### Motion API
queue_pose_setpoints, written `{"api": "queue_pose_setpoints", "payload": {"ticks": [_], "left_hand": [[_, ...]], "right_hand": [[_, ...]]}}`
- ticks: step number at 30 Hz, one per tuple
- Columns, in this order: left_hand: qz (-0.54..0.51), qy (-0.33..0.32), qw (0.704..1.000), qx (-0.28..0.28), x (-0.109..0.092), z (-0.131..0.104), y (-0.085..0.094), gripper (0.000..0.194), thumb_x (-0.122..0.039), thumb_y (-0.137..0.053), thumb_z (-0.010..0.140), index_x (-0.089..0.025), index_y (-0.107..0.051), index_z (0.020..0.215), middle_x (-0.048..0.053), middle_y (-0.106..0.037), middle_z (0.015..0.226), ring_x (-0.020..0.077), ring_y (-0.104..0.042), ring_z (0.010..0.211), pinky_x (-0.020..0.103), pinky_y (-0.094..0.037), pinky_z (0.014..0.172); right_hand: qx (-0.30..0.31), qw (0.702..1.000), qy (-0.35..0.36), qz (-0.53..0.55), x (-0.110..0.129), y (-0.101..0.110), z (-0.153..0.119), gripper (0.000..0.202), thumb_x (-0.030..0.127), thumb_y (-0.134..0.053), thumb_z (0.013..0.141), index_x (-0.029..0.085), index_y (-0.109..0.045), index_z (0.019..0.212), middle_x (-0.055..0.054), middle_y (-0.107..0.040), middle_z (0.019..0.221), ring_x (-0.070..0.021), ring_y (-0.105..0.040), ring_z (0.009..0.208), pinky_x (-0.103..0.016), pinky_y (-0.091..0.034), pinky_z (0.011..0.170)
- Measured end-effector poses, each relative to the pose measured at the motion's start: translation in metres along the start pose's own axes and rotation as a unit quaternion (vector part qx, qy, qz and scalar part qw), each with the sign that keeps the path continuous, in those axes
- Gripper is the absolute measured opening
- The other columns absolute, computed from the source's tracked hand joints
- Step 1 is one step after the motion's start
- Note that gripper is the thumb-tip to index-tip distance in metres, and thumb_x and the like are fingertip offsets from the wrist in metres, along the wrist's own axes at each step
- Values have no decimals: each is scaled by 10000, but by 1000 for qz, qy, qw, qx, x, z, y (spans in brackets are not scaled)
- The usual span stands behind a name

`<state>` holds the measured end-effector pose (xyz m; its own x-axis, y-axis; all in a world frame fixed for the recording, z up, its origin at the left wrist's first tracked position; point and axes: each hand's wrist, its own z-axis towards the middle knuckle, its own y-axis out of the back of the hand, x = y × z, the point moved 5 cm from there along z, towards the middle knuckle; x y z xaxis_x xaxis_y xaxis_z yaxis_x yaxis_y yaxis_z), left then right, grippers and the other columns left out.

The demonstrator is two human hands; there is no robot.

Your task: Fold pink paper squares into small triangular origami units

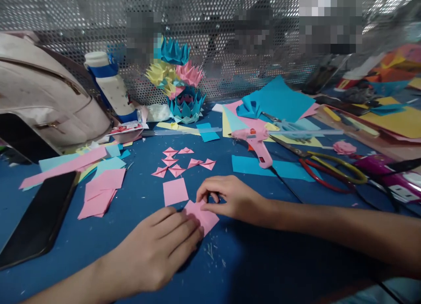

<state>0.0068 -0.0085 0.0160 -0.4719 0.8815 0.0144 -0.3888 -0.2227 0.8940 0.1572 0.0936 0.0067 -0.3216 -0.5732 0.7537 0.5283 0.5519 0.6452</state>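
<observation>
From my head view, a blue surface (138, 251) runs back to a perforated metal wall (213, 15). My left hand (158, 251) lies flat, fingers together, pressing a pink paper square (205, 218) near the front middle; my right hand (226, 196) pinches its upper edge with curled fingers. A second pink square (175, 191) lies just beyond. Small folded pink pieces (180, 161), a pink glue gun (258, 142), scissors (325, 166), a dark phone (39, 220) and paper flowers (179, 80) surround them.

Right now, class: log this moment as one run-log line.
left hand: flat on pink paper square | right hand: pinching its upper edge | beside: loose pink square, folded pink pieces, glue gun, scissors, phone
</observation>
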Motion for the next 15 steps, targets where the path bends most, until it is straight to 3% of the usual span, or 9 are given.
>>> {"api": "queue_pose_setpoints", "payload": {"ticks": [5,10,15], "left_hand": [[35,21,998,45,1,-2,-6,371,-119,-347,1037,-93,-640,1264,128,-701,1195,245,-645,1032,387,-480,928],[60,60,995,45,7,-2,-8,333,-141,-428,1034,-135,-636,1294,105,-683,1258,254,-622,1072,413,-397,962],[45,70,995,46,9,-1,-9,317,-150,-443,1040,-137,-642,1285,101,-691,1253,246,-615,1087,412,-369,973]], "right_hand": [[-12,998,63,16,1,1,-4,94,223,-636,934,195,-718,899,-36,-717,903,-151,-649,848,-256,-493,774],[16,996,84,21,-2,3,-4,128,287,-666,935,199,-737,996,-40,-747,959,-158,-659,889,-266,-496,811],[53,985,162,41,-1,7,-1,131,258,-655,945,194,-734,1028,-43,-760,1036,-153,-670,926,-281,-491,846]]}}
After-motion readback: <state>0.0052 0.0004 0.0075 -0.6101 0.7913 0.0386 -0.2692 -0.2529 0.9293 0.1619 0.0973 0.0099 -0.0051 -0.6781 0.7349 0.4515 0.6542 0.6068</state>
